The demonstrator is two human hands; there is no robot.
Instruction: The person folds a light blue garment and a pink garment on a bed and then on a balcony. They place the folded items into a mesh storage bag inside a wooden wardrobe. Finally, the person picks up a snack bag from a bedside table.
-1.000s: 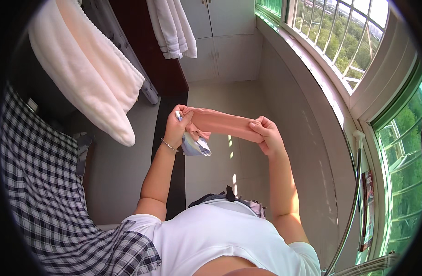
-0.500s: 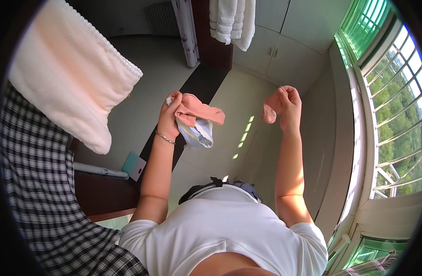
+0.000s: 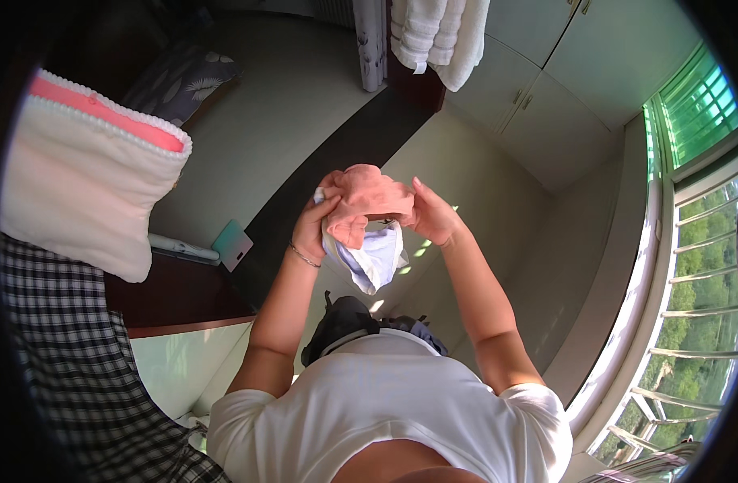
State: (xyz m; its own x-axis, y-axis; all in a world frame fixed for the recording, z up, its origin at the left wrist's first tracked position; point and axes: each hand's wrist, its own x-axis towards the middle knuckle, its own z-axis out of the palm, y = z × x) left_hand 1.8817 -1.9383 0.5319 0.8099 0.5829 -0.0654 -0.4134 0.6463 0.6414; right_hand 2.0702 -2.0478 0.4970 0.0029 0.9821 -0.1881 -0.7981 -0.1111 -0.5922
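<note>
A barred window at four o'clock, a black-and-white checked cloth at eight and a fleecy cream cloth at nine lie around a bunched pink cloth, held just above centre with a pale lavender cloth at its six o'clock. The left hand, at its nine, has fingers curled round it; the right hand, at three, touches its edge, grip unclear. A silver bangle rings the left wrist.

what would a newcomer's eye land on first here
Probably the salmon-pink cloth near the centre, with the left hand gripping one side, the right hand at the other, and a pale lilac-and-white cloth hanging below. Next might come the pink-lined white fluffy fabric at upper left, just above the black-and-white checked cloth.
</note>
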